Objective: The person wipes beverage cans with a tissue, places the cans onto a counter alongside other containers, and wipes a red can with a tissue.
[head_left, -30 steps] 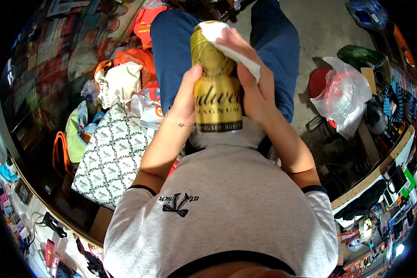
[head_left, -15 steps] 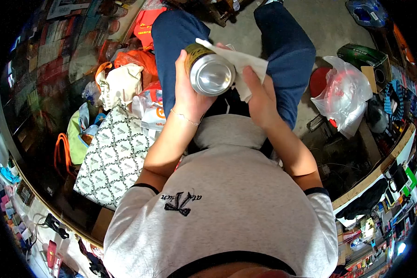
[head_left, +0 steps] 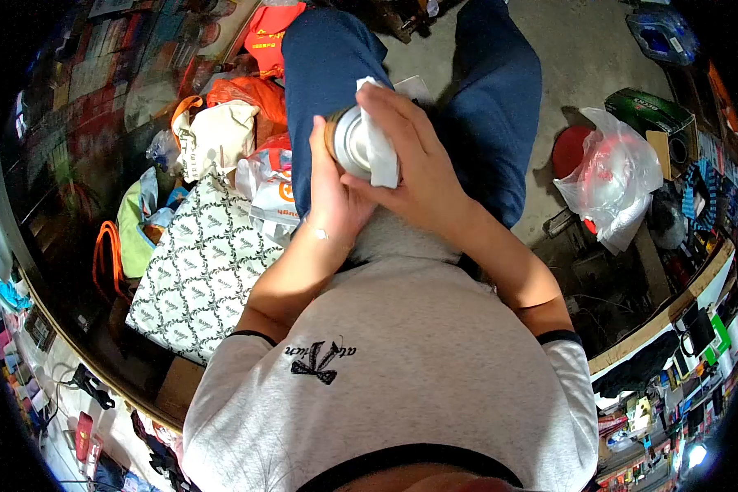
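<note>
My left hand (head_left: 334, 195) is wrapped round the side of a metal can (head_left: 350, 146), whose silvery round base faces up toward me. A gold-brown strip of its side shows by my left thumb. Between my right hand (head_left: 422, 164) and the can's base lies a folded white tissue (head_left: 382, 153), which could also be a thin cloth. The right fingers press it over the right part of the base and hide that side of the can. Both hands are above my lap, between the knees.
On the left stand a black-and-white patterned box (head_left: 205, 275), a cream cloth bag (head_left: 217, 139) and orange and white plastic bags (head_left: 272, 184). To the right are a clear plastic bag (head_left: 611, 176) and a green box (head_left: 652, 111). A curved counter edge (head_left: 672, 303) runs behind me.
My right hand has moved left, bringing the tissue from beside the can onto its base. The can has shifted slightly down and left, and its base is now partly covered.
</note>
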The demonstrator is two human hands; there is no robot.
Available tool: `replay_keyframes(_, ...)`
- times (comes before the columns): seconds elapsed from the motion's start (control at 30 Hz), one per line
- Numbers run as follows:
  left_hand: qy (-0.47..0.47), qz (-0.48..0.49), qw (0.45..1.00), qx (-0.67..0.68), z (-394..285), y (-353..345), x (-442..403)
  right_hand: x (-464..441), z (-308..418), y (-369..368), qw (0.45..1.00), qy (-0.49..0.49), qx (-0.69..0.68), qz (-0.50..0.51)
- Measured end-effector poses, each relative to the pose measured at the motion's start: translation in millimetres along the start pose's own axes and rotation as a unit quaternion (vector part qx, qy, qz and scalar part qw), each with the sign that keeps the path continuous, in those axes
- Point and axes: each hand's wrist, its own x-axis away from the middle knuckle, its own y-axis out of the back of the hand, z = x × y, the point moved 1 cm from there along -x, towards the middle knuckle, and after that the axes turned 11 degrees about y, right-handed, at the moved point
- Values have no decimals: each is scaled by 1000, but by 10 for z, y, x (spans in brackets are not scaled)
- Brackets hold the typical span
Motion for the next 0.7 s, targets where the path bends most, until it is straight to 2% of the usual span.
replay_keyframes(0.1,42,35,998,41,78,-47,144,7,16,-14,998,-33,-56,23)
replay_keyframes(0.17,37,-194,974,-107,113,-156,198,30,-15,-12,998,-33,-42,32)
replay_keyframes(0.23,66,-193,977,-66,62,-66,294,47,-60,-11,998,-37,-25,41)
replay_keyframes(0.3,94,-191,977,-23,129,-71,425,46,-140,4,994,-92,-47,-29)
replay_keyframes(0.33,14,-223,962,-154,200,-142,553,63,-197,-4,993,-87,-56,-51)
replay_keyframes(0.37,-67,-251,924,-280,218,-205,621,65,-247,0,993,-85,-56,-51)
replay_keyframes(0.4,-91,-211,881,-414,136,-249,648,71,-290,8,992,-87,-61,-62)
replay_keyframes(0.43,-93,-213,880,-413,77,-265,626,80,-319,13,991,-89,-67,-72)
replay_keyframes(0.47,-184,-198,744,-611,-7,-293,563,91,-334,13,991,-95,-67,-66)
replay_keyframes(0.5,-263,-168,558,-769,-73,-304,469,89,-326,10,991,-94,-67,-66)
replay_keyframes(0.53,-271,-160,568,-761,-127,-256,325,86,-314,4,991,-92,-77,-57)
replay_keyframes(0.57,-301,-170,516,-784,-139,-258,211,95,-296,1,991,-92,-86,-47)
replay_keyframes(0.63,-235,-136,528,-805,-196,-68,-14,113,-274,-3,992,-88,-85,-44)
replay_keyframes(0.7,-252,-157,528,-796,-221,10,-151,131,-269,31,992,-83,-84,-42)
